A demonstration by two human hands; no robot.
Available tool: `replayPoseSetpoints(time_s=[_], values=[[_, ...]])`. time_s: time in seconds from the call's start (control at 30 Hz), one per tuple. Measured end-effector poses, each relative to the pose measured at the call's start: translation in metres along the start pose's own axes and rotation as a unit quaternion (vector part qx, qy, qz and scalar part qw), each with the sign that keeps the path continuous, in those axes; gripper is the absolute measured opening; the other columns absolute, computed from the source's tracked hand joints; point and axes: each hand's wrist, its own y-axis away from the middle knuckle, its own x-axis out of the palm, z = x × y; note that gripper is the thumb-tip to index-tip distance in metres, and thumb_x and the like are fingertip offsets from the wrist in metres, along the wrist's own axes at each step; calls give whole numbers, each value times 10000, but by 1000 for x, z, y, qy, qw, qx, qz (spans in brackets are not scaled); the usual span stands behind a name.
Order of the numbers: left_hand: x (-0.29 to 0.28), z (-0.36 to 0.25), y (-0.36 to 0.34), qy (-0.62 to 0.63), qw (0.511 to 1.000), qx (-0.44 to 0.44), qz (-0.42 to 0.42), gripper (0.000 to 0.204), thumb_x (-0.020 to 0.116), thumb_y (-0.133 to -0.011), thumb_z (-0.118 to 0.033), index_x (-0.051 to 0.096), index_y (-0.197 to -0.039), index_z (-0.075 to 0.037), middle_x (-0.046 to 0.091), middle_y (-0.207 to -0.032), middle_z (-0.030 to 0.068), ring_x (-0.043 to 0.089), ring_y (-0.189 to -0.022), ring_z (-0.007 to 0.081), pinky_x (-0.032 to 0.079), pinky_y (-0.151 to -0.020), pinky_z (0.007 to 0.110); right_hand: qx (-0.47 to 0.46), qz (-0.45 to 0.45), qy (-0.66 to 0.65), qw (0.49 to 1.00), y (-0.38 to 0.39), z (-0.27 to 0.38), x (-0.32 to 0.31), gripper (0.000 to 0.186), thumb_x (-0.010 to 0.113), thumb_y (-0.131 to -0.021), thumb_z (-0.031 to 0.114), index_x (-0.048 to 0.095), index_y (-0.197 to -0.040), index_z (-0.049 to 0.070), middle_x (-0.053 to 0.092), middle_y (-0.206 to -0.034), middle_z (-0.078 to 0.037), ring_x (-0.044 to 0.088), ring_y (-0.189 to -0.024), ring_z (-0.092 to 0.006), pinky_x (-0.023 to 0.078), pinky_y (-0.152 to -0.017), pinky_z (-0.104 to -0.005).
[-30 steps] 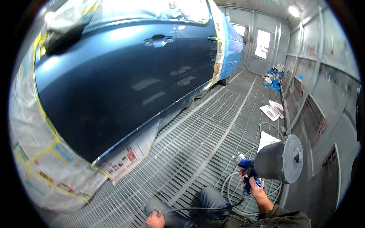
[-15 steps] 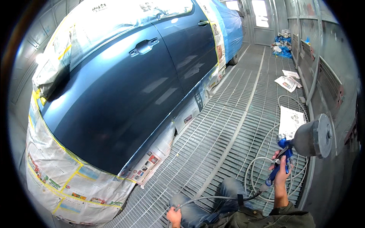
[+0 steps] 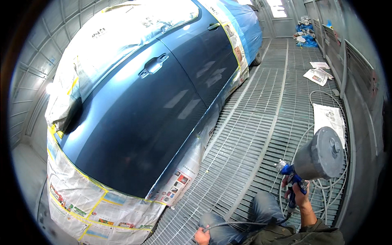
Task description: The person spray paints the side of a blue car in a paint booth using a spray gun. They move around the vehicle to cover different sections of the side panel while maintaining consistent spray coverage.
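Observation:
In my right hand (image 3: 301, 195) is a blue spray gun (image 3: 295, 179) with a large grey paint cup (image 3: 318, 155) on top, its silver nozzle pointing left toward the car. A grey air hose (image 3: 245, 223) runs from the gun's handle across my knees. My left hand (image 3: 202, 235) is closed around that hose, low in the picture. To the left stands a car with two dark blue door panels (image 3: 134, 126), glossy under the lights. The gun is well apart from the doors, above the floor grating.
Masking newspaper (image 3: 102, 212) with yellow tape covers the car's front; blue plastic film (image 3: 241, 28) wraps its rear. Loose newspaper sheets (image 3: 326, 116) and coiled hose lie on the metal floor grating (image 3: 249, 134) at right. Crumpled blue and white waste (image 3: 305, 36) sits by the far wall.
The spray gun in my right hand has moved left and down, its nozzle turning toward the car. My left hand stays on the hose. The whole view has shifted slightly.

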Motion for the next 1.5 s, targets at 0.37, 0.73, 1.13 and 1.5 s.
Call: replayPoseSetpoints(time_s=[0.37, 0.73, 1.13, 1.5], values=[[-33, -31, 14, -79, 984, -53, 152, 433, 618, -826, -434, 613, -1121, -117, 667, -998, 178, 601, -962, 407, 468, -809, 526, -30, -39, 38, 998, -11, 23, -1, 331, 590, -912, 286, 563, -1045, -15, 623, -933, -115, 614, -786, -183, 523, -463, -269], [-9, -5, 17, -29, 997, -11, 68, 306, 664, -816, -349, 615, -924, -67, 656, -846, 195, 617, -816, 404, 485, -715, 491, -108, -192, 103, 970, -13, 22, -14, 306, 489, -975, 290, 578, -1048, 6, 629, -918, -64, 593, -765, -99, 480, -417, -232], [-21, -10, 18, -6, 997, -27, 79, 281, 620, -853, -332, 631, -964, -75, 665, -867, 197, 618, -837, 410, 480, -734, 490, -29, -47, 57, 997, 3, 17, 17, 233, 547, -924, 176, 545, -1068, -7, 595, -973, -104, 597, -844, -172, 510, -475, -258], [-10, 1, 17, -19, 999, 12, 32, 371, 646, -833, -409, 626, -943, -55, 628, -790, 206, 607, -772, 390, 467, -661, 481, 29, 113, 131, 985, 22, -12, 10, 338, 560, -911, 210, 495, -1186, 24, 580, -1031, -135, 582, -897, -199, 529, -540, -280]])
